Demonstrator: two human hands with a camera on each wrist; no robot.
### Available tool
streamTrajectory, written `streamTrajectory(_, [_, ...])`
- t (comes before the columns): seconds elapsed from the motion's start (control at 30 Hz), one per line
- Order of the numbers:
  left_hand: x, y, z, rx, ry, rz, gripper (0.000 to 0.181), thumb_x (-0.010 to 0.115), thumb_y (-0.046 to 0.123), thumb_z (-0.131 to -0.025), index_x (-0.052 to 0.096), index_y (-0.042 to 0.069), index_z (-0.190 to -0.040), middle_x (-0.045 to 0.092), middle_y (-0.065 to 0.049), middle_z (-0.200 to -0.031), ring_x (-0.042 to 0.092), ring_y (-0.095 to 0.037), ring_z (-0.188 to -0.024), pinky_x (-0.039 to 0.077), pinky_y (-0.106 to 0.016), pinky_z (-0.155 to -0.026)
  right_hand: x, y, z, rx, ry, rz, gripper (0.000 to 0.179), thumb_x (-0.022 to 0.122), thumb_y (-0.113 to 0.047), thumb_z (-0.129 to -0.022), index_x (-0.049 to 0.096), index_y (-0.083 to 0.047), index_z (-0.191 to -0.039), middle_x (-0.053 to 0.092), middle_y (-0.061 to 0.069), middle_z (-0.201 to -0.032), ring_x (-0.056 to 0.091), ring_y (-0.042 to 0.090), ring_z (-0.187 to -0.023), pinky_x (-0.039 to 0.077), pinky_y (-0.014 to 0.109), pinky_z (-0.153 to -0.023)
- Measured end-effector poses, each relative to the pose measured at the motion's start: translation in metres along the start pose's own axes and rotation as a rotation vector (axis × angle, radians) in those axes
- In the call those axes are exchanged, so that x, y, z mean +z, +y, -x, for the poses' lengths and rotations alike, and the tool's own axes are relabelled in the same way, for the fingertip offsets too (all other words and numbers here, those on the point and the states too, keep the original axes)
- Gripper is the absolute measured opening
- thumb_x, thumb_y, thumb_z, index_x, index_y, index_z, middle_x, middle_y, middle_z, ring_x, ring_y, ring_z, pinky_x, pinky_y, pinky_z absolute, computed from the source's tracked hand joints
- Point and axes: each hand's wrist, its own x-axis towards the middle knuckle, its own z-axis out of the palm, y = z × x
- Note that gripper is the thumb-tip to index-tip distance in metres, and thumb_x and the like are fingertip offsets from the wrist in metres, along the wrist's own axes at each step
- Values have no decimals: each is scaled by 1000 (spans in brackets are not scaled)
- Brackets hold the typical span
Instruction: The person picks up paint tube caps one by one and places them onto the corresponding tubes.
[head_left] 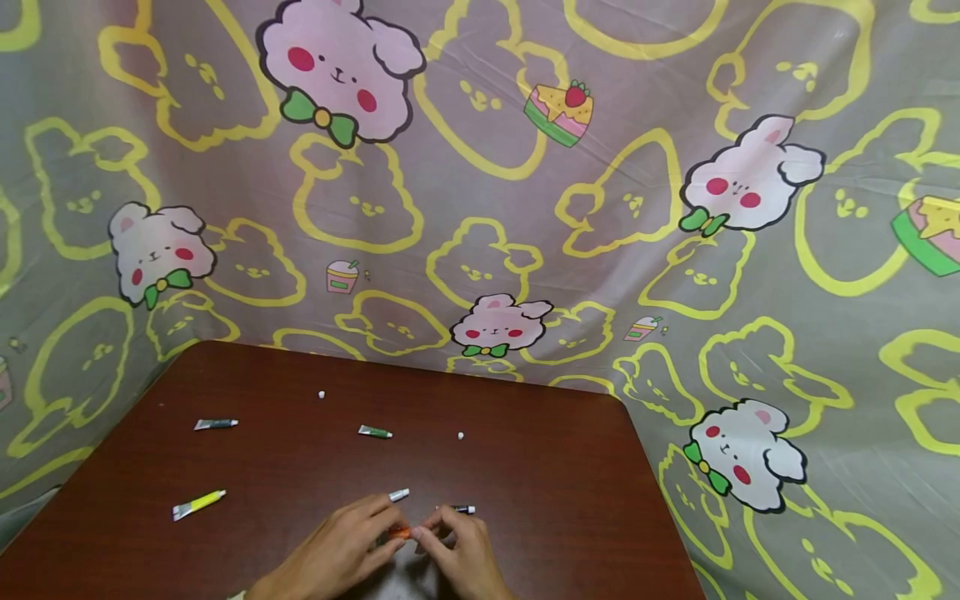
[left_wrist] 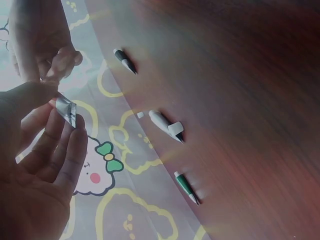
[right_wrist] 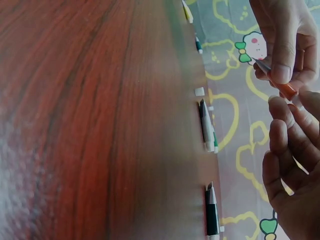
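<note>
Low at the front of the table, my left hand (head_left: 348, 542) pinches a small orange paint tube (head_left: 401, 533) between thumb and fingers. The tube's flat silver end (left_wrist: 67, 111) sticks out of that hand in the left wrist view. My right hand (head_left: 463, 550) meets it from the other side, its thumb and fingertips pinching the white cap end (right_wrist: 297, 100). Just beyond the left hand lies a white paint tube (head_left: 399, 495), partly covered by the fingers. A black paint tube (head_left: 465, 509) lies right behind the right hand.
Farther back are a green paint tube (head_left: 376, 432) and two small white caps, one nearer (head_left: 461, 436) and one farther left (head_left: 322, 394). On the left lie a yellow tube (head_left: 199, 504) and a dark tube (head_left: 217, 424). Patterned cloth (head_left: 390, 275) hangs round the brown table (head_left: 555, 467).
</note>
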Motion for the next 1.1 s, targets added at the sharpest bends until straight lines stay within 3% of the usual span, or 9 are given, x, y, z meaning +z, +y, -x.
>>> streamTrajectory(0.1, [-1,0,0,-4,-8,18,11,81,28,-100,72,28,-106,63,18,-101,57,7,-85,48,-15,-68,-1,0,0,6,3,15,5,80,-16,-100,75,-14,-102,79,-1,-82,68,-3,-75,59,22,-66])
streamTrajectory(0.23, [-1,0,1,-19,-19,50,15,83,23,-98,72,29,-106,63,17,-101,54,8,-85,46,-16,-65,-2,1,1,-24,-12,4,16,81,-13,-99,74,-12,-114,78,1,-88,67,-3,-78,61,28,-66])
streamTrajectory(0.47, [1,0,1,-4,18,-2,18,86,23,-95,72,29,-103,62,18,-99,55,7,-84,45,-12,-69,-3,2,2,-81,-12,22,12,80,-7,-98,75,-14,-107,79,0,-93,70,0,-80,62,30,-69])
streamTrajectory(0.73, [1,1,-1,25,30,-16,10,81,30,-100,72,29,-103,63,18,-100,57,5,-85,46,-13,-70,0,3,2,-29,34,72,8,79,-12,-100,74,-17,-96,78,-4,-82,68,-4,-78,59,23,-69])
streamTrajectory(0.9, [0,1,-1,12,0,33,9,80,28,-101,72,28,-105,63,17,-101,56,6,-85,47,-14,-68,-2,2,1,26,-6,41,7,78,-15,-101,75,-16,-107,77,-3,-85,65,-6,-79,60,25,-69])
streamTrajectory(1.0, [0,0,-1,12,-3,52,7,79,27,-102,73,27,-106,64,16,-101,55,6,-85,47,-14,-68,-2,4,2,-12,-28,37,15,80,-13,-99,73,-13,-113,76,-1,-89,65,-5,-80,60,27,-68])
streamTrajectory(1.1, [0,-1,-1,23,8,40,6,78,29,-103,73,27,-105,64,16,-101,55,6,-85,46,-13,-68,-1,8,2,-93,-25,67,14,80,-9,-98,72,-13,-109,75,0,-90,66,-3,-81,60,26,-69])
